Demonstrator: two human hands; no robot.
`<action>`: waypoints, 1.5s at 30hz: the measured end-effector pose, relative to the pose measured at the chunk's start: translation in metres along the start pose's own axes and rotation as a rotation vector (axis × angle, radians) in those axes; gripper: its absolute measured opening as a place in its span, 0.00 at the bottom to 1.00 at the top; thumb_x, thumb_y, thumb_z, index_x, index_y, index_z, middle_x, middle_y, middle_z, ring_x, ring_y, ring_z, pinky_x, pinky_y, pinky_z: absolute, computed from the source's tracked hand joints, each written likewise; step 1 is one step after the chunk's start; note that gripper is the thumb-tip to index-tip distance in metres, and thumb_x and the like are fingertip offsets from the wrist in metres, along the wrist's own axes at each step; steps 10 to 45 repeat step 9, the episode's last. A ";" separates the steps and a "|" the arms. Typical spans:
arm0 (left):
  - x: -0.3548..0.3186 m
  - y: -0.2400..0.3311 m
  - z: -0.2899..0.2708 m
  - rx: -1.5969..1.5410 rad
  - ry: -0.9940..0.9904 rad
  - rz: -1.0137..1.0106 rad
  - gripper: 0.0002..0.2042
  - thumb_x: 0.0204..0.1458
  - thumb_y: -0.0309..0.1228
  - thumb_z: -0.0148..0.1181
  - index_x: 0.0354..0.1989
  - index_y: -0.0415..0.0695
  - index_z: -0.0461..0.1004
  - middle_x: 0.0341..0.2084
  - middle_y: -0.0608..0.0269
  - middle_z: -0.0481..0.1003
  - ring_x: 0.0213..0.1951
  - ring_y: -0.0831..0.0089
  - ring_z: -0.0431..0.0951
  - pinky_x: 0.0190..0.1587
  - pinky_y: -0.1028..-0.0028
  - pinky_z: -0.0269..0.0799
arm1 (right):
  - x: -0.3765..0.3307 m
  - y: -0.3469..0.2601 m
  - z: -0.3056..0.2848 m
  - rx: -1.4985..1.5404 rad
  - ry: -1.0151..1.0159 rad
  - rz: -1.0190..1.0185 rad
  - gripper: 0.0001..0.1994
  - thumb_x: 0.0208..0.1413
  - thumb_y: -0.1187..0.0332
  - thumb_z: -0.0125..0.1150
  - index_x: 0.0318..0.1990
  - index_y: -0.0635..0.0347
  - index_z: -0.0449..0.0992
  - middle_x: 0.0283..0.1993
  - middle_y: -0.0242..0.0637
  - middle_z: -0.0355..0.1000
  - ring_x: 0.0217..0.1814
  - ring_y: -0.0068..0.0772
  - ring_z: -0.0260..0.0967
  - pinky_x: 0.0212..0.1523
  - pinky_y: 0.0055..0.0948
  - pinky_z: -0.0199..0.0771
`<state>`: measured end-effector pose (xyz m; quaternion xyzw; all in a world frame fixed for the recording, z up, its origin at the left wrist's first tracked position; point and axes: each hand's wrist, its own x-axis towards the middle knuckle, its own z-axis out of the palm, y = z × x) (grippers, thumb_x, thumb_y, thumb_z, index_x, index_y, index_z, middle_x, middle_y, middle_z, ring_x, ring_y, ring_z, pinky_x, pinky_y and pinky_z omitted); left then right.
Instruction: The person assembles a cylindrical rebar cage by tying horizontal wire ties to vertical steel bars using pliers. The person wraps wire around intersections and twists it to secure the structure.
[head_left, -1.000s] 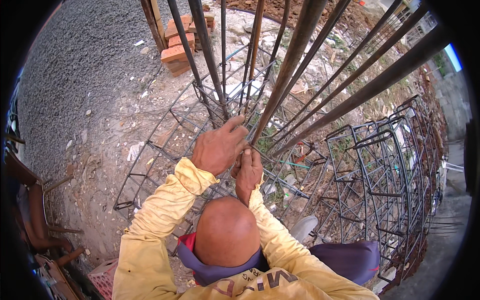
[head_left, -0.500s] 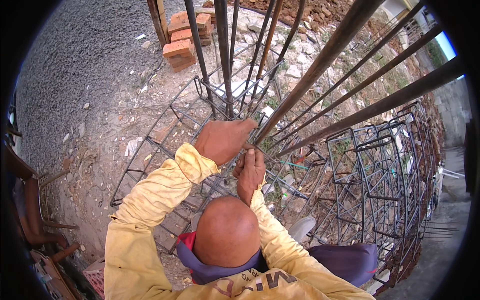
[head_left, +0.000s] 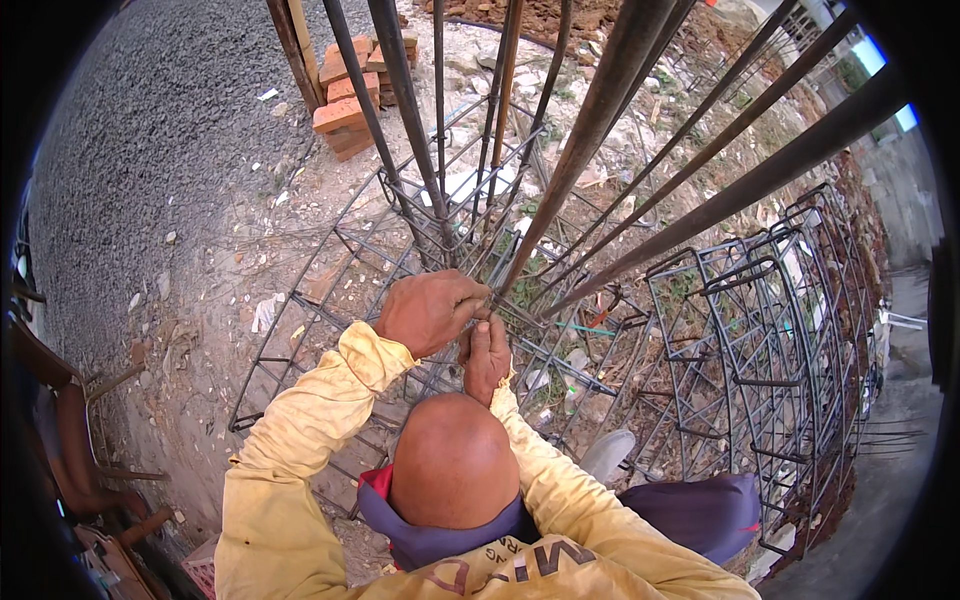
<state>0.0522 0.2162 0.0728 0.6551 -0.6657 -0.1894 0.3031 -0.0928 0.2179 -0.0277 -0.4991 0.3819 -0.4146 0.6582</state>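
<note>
Left grip (head_left: pixel 430 310) clamped on rebar (head_left: pixel 560 180); right grip (head_left: pixel 487 355) closed just beneath, contents hidden.

Yellow sleeves (head_left: pixel 300 440), dark rusty rebar (head_left: pixel 590 120), red-orange bricks (head_left: pixel 345 95), grey gravel (head_left: pixel 130 150).

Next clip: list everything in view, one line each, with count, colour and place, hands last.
Upright steel reinforcing bars: several, dark rusty, centre, rising toward the camera.
Welded steel rebar cages: several, dark grey, right, on the ground.
Red clay bricks: a small stack, orange-red, upper left.
Gravel ground: one area, grey, left.
Yellow long-sleeved shirt: one, bottom centre.
Left hand: closed around the bars at centre.
Right hand: just below it, fingers at the same spot.
</note>
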 end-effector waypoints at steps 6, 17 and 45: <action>0.000 0.011 -0.004 -0.052 -0.082 -0.018 0.13 0.56 0.41 0.59 0.42 0.48 0.83 0.41 0.54 0.80 0.45 0.55 0.79 0.50 0.62 0.74 | 0.009 0.017 0.009 -0.175 -0.028 0.158 0.19 0.72 0.58 0.39 0.58 0.63 0.66 0.28 0.28 0.63 0.28 0.22 0.61 0.30 0.27 0.62; 0.020 -0.007 -0.015 -0.154 -0.242 -0.014 0.14 0.56 0.41 0.60 0.42 0.45 0.83 0.40 0.53 0.80 0.46 0.57 0.78 0.51 0.63 0.72 | 0.023 0.027 0.019 -0.244 -0.102 0.222 0.20 0.71 0.58 0.40 0.59 0.64 0.64 0.31 0.32 0.65 0.32 0.27 0.63 0.34 0.30 0.64; 0.020 -0.007 -0.015 -0.154 -0.242 -0.014 0.14 0.56 0.41 0.60 0.42 0.45 0.83 0.40 0.53 0.80 0.46 0.57 0.78 0.51 0.63 0.72 | 0.023 0.027 0.019 -0.244 -0.102 0.222 0.20 0.71 0.58 0.40 0.59 0.64 0.64 0.31 0.32 0.65 0.32 0.27 0.63 0.34 0.30 0.64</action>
